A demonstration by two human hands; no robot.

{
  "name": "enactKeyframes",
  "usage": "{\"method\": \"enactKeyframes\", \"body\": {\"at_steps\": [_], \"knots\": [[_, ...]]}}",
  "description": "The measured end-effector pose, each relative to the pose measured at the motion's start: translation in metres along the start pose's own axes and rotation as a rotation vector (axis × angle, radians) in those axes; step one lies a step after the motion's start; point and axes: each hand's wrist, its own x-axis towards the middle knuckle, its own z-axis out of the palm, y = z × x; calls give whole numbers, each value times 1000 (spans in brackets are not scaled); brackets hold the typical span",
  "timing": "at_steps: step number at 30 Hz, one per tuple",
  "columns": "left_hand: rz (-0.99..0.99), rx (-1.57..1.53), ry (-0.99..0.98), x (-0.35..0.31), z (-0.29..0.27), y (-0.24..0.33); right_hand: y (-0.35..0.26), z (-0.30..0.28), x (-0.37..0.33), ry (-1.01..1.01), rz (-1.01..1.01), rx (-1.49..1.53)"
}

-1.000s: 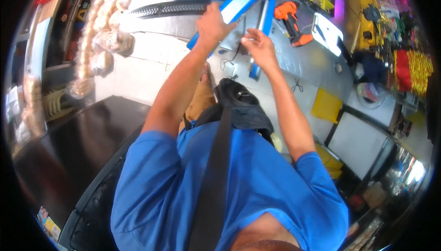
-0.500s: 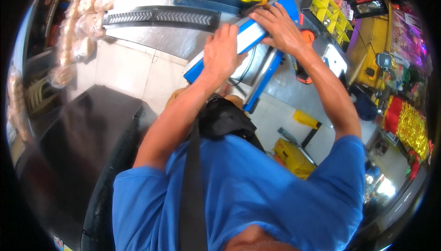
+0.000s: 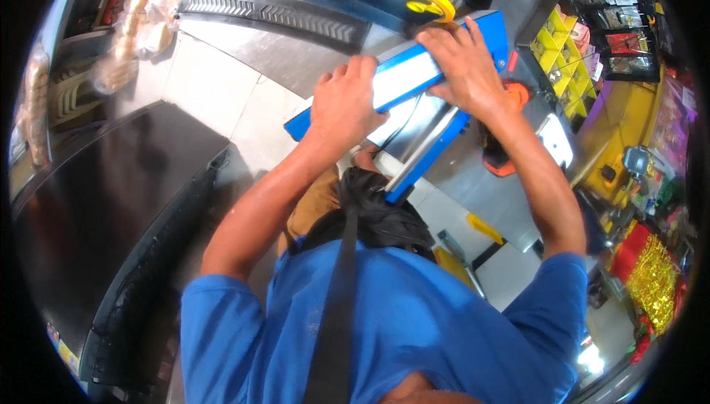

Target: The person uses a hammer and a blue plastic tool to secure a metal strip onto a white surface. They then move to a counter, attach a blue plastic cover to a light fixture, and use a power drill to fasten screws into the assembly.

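Right hand (image 3: 466, 67) has hopped from beside the lower bar (image 3: 431, 158) up onto the blue hinged device (image 3: 403, 81), so from my end it looks properly two-handed: left hand (image 3: 344, 104) curled toward one end, right wrapped loosely toward the other, device between them.

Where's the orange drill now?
In the head view, the orange drill is right of centre on the metal table, partly behind the right forearm, between the blue frame and flat white object.
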Motion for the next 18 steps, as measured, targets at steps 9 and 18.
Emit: {"method": "enactKeyframes", "body": {"at_steps": [9, 18], "knots": [[7, -121, -131, 18, -8, -2, 9, -3, 12, -134, -59, 51], [8, -168, -84, 23, -3, -2, 22, 4, 13, -90, -122, 126]]}}
